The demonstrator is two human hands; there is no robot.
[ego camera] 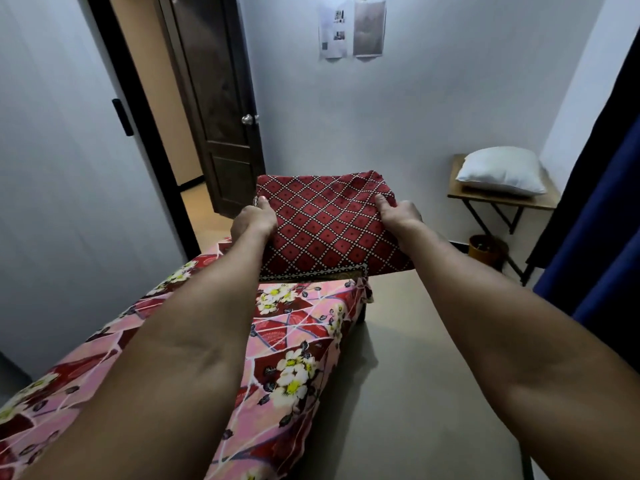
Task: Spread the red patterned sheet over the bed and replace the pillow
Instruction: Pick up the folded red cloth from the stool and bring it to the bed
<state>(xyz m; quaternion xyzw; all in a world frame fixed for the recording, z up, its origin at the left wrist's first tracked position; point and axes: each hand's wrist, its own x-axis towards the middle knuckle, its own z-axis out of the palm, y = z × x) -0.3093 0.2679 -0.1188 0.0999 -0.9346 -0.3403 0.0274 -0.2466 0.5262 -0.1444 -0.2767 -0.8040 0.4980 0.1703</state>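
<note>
Head view: hands (327,218) gripping sheet (329,226) edges

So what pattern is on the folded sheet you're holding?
Red diamonds outlined by white dotted lines on the folded sheet, clearest in the head view.

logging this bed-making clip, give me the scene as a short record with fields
sheet: red patterned sheet, still folded, held up over the far end of the bed
left hand: grip on the sheet's left edge, thumb on top
right hand: grip on the sheet's right edge
bed: covered in a pink floral cover
pillow: white, off the bed, on a small table by the far wall
door: dark, open
</note>
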